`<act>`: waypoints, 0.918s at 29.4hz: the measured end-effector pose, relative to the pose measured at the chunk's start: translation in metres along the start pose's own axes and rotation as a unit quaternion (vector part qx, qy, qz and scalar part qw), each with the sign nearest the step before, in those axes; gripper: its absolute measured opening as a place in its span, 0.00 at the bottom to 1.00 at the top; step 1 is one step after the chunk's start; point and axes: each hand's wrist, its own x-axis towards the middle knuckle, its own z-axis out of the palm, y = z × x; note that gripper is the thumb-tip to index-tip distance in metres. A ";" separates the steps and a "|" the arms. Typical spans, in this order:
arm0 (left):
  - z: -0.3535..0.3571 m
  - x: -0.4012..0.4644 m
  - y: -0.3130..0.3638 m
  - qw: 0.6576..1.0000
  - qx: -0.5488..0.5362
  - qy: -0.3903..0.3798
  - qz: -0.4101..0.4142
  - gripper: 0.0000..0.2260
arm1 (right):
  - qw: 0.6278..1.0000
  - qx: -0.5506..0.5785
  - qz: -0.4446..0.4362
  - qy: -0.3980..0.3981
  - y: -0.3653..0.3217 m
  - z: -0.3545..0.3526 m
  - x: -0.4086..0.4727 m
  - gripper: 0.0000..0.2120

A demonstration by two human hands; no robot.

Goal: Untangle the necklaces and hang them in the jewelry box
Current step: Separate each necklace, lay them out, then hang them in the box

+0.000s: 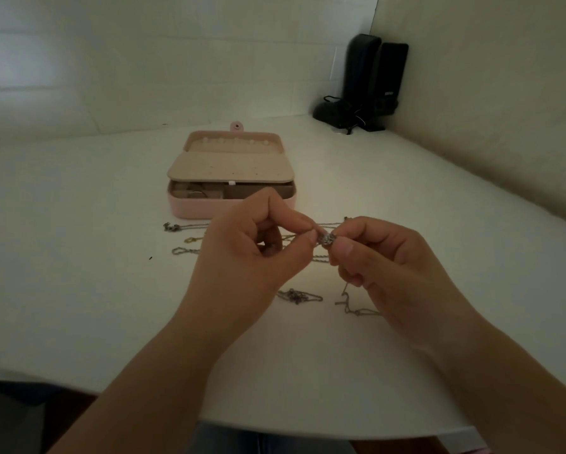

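At frame centre your left hand point(258, 244) and right hand point(383, 260) both pinch the knotted pendant point(327, 239); pulling apart risks tightening the tangle.

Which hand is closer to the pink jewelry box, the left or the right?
Left. The left hand overlaps the front edge of the open pink jewelry box in this view, just below it. The right hand is farther, lower and to the right of it.

jewelry box point(203, 208) behind necklaces point(299, 295), speakers point(373, 80) far right
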 end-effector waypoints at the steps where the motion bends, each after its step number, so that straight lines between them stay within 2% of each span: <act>1: 0.000 0.000 0.000 1.000 0.006 0.003 0.013 0.05 | 1.000 0.000 0.000 0.002 0.000 0.000 0.000 0.06; 5: 0.002 -0.001 0.002 0.999 0.027 0.004 0.045 0.05 | 1.000 0.014 -0.012 0.002 0.000 0.000 0.000 0.01; 11: 0.002 0.000 0.004 0.999 -0.020 0.025 0.005 0.07 | 0.999 0.037 -0.023 -0.006 0.004 -0.003 0.002 0.12; 17: 0.003 0.000 0.004 0.999 -0.024 0.026 -0.002 0.07 | 0.999 0.044 -0.022 -0.024 0.003 -0.002 0.001 0.08; 20: 0.003 0.000 0.004 0.999 -0.019 0.030 0.013 0.06 | 0.998 0.051 -0.023 -0.032 0.004 -0.002 0.001 0.12; 27: 0.002 -0.001 0.004 0.999 -0.010 0.038 0.027 0.05 | 0.998 0.048 -0.020 -0.038 0.004 -0.003 0.000 0.13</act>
